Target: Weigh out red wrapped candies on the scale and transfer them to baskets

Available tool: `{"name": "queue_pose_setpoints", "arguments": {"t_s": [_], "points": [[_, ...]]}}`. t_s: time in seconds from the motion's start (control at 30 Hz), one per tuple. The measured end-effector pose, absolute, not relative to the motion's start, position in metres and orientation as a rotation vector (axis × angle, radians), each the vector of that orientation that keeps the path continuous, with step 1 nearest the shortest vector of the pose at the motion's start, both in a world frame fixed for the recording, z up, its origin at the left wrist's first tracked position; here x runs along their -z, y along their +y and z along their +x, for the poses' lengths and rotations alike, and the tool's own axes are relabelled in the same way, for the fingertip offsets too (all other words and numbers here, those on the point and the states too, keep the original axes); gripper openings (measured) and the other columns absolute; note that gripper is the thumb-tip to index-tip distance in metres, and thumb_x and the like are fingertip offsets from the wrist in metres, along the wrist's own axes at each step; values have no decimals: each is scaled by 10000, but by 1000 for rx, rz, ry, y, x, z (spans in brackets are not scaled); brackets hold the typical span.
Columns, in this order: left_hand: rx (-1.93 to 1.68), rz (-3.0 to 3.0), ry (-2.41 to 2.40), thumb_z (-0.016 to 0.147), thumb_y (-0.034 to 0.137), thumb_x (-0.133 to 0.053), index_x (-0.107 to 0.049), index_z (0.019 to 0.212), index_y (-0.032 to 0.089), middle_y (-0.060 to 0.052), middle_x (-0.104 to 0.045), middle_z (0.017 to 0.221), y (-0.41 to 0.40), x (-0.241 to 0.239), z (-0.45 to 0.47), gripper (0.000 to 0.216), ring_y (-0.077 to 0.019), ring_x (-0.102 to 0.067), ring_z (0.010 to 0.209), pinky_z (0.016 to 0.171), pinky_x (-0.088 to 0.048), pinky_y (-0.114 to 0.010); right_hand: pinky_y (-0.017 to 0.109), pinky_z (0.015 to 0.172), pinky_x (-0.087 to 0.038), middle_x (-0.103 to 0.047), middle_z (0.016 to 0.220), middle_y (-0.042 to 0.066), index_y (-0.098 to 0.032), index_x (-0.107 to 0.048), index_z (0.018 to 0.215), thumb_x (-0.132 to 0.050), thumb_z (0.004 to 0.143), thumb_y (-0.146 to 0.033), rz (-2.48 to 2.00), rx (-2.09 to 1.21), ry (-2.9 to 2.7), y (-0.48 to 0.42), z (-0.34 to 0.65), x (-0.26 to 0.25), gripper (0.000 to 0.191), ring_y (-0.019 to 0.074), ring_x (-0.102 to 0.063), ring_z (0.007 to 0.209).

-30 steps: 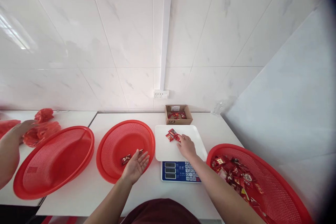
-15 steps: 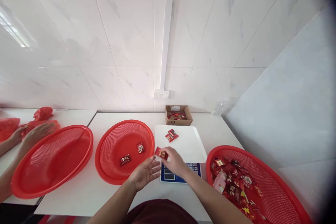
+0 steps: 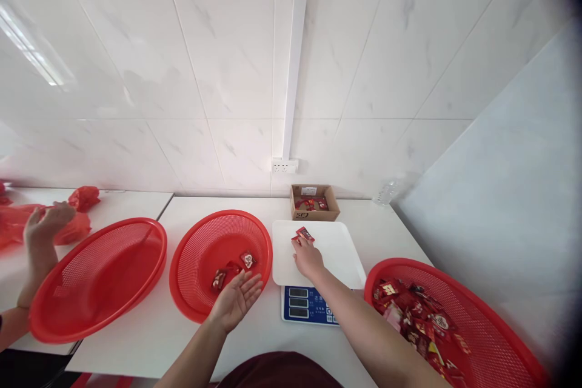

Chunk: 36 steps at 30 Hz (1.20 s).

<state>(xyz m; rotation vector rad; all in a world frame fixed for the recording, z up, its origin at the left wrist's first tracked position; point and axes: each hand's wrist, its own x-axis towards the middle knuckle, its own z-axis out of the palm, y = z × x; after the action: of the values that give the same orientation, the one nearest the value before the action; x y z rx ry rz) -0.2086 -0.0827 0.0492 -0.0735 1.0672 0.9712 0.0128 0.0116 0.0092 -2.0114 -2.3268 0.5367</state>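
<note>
My left hand (image 3: 237, 304) is palm up over the front right rim of the middle red basket (image 3: 195, 306), its fingers stretched out and holding nothing. Inside that basket lie a few small wrapped packets, among them a dark red packet (image 3: 219, 279) and one with a pale heart-shaped print (image 3: 248, 260). My right hand (image 3: 309, 259) is over the white weighing tray (image 3: 339, 248) of a scale, its fingertips closed on a small red packet. Another red packet (image 3: 305, 233) shows just beyond the fingers. The blue scale panel (image 3: 299, 303) sits below, partly covered by my right forearm.
A large red basket (image 3: 495, 321) full of red packets stands at the right. Another red basket (image 3: 113, 279) is at the left, beside a co-worker's hand (image 3: 48, 224) and red plastic bags (image 3: 84, 198). Behind the scale are a cardboard box (image 3: 313, 214) and a clear plastic container (image 3: 386, 192).
The packet my right hand held is gone from it, and another red one lies in the middle basket. My right hand has moved to the packets on the tray; my left hand has turned palm up.
</note>
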Motion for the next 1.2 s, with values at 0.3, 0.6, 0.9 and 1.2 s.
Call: {"name": "queue_pose_setpoints", "arguments": {"t_s": [0.3, 0.6, 0.9, 1.2], "points": [[-948, 843, 1511, 700, 179, -690, -640, 861, 217, -69, -647, 891, -102, -25, -202, 173, -263, -578, 1058, 902, -464, -331, 312, 772, -456, -632, 1019, 73, -204, -622, 963, -421, 813, -102, -1916, -912, -1848, -3, 5, -5, 271, 186, -600, 900], [-877, 912, 1491, 664, 113, -642, -621, 1031, 227, -155, -632, 1081, -105, -4, -203, 385, -351, -322, 1351, 1098, -230, -491, 481, 1052, -287, -374, 1457, 146, -201, -488, 1318, -516, 819, -194, -1871, -602, -2057, 33, 2, -16, 500, 289, -283, 1365], [-796, 990, 1520, 694, 155, -681, -633, 1050, 256, -124, -649, 1107, -106, -2, -212, 374, -319, -435, 1273, 1100, -237, -453, 347, 917, -413, -595, 1131, 123, -179, -634, 1075, -419, 819, -63, -2023, -645, -1947, 20, 42, 3, 354, 225, -536, 1100], [-747, 1092, 1553, 701, 164, -684, -642, 1091, 264, -114, -652, 1129, -92, -2, -221, 406, -310, -466, 1250, 1070, -298, -418, 316, 920, -476, -450, 1421, 65, -270, -460, 1322, -556, 819, -404, -1261, -1286, -1507, 14, -18, -62, 530, 196, -497, 1229]]}}
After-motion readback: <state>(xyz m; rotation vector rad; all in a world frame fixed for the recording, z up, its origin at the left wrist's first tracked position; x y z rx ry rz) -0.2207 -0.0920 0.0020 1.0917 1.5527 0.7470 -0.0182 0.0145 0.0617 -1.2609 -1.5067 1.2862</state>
